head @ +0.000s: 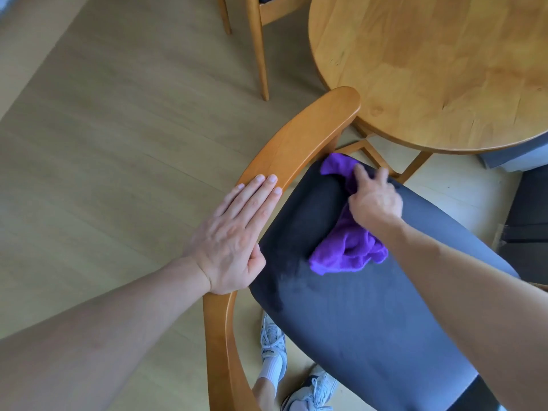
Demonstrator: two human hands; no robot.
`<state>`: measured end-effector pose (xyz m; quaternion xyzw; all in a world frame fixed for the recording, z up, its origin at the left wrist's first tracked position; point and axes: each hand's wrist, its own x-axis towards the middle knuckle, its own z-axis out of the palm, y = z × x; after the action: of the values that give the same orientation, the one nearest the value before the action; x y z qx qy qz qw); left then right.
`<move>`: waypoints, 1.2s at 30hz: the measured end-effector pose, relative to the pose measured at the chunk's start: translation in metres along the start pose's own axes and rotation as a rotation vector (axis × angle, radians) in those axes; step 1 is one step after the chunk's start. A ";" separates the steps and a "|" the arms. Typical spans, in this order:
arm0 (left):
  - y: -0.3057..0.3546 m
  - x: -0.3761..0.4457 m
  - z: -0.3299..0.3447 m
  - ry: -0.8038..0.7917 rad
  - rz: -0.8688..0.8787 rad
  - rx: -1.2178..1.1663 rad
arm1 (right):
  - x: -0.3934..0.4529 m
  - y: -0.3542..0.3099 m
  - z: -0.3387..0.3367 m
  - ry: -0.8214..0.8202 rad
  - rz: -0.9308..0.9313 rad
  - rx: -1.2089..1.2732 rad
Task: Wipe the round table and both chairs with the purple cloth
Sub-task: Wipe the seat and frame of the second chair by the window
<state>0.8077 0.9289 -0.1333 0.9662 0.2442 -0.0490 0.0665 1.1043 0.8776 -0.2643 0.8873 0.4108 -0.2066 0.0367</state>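
Left hand lies flat on the chair's backrest; right hand presses the purple cloth onto the dark seat, counter just beyond.

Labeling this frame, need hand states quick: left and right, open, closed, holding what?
Left hand: open, flat on the wooden chair back, holding nothing.
Right hand: closed on the purple cloth, pressing it onto the dark chair seat.

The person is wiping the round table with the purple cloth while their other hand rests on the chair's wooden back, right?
Not quite. The head view shows the right hand pressing the purple cloth on the chair's dark seat cushion, not on the round table, which has nothing on it. The rest is right: the left hand rests flat on the chair's wooden back.
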 end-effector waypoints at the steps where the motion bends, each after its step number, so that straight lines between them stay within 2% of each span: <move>1: 0.000 0.000 -0.001 -0.001 0.001 -0.001 | 0.002 0.006 -0.002 -0.005 0.080 0.050; 3: 0.000 0.001 -0.001 0.004 0.001 -0.005 | -0.007 0.002 0.001 -0.016 0.094 0.102; 9: 0.001 0.000 -0.003 0.001 -0.003 -0.015 | -0.099 -0.051 0.036 -0.176 -0.256 0.004; 11: 0.000 -0.001 -0.003 0.004 -0.004 -0.017 | -0.133 -0.057 0.047 -0.249 -0.466 -0.091; 14: 0.000 -0.002 -0.001 0.003 -0.002 -0.022 | -0.176 -0.051 0.060 -0.432 -0.902 -0.290; 18: 0.000 -0.001 0.000 0.007 -0.002 -0.029 | -0.188 -0.033 0.052 -0.632 -1.148 -0.446; 20: 0.000 -0.001 0.000 0.015 -0.003 -0.038 | -0.175 -0.029 0.041 -0.639 -1.150 -0.400; 21: 0.000 -0.001 0.000 0.021 -0.004 -0.043 | -0.165 -0.028 0.037 -0.589 -1.093 -0.307; 25: 0.001 -0.001 -0.003 0.016 -0.013 -0.042 | -0.124 -0.034 0.035 -0.189 -0.614 0.221; 26: 0.001 -0.001 -0.004 0.012 -0.015 -0.041 | -0.119 -0.041 0.039 -0.150 -0.495 0.268; 28: 0.001 -0.001 -0.004 0.010 -0.016 -0.035 | -0.123 -0.055 0.050 -0.163 -0.343 0.205; 30: 0.001 -0.001 -0.003 0.008 -0.013 -0.023 | -0.143 -0.061 0.060 -0.221 -0.415 0.064; 32: 0.001 0.000 -0.003 0.005 -0.011 -0.019 | -0.167 -0.049 0.066 -0.360 -0.694 -0.085; 34: 0.000 0.000 -0.002 0.008 -0.010 -0.015 | -0.178 -0.024 0.065 -0.587 -0.929 -0.197; 35: 0.000 0.000 -0.001 0.008 -0.009 -0.016 | -0.178 -0.011 0.061 -0.659 -0.977 -0.223; 36: 0.000 0.000 -0.001 0.009 -0.008 -0.019 | -0.173 0.001 0.057 -0.659 -0.984 -0.224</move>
<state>0.8074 0.9290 -0.1328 0.9648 0.2489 -0.0425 0.0741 0.9865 0.7400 -0.2482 0.4730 0.7592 -0.4192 0.1554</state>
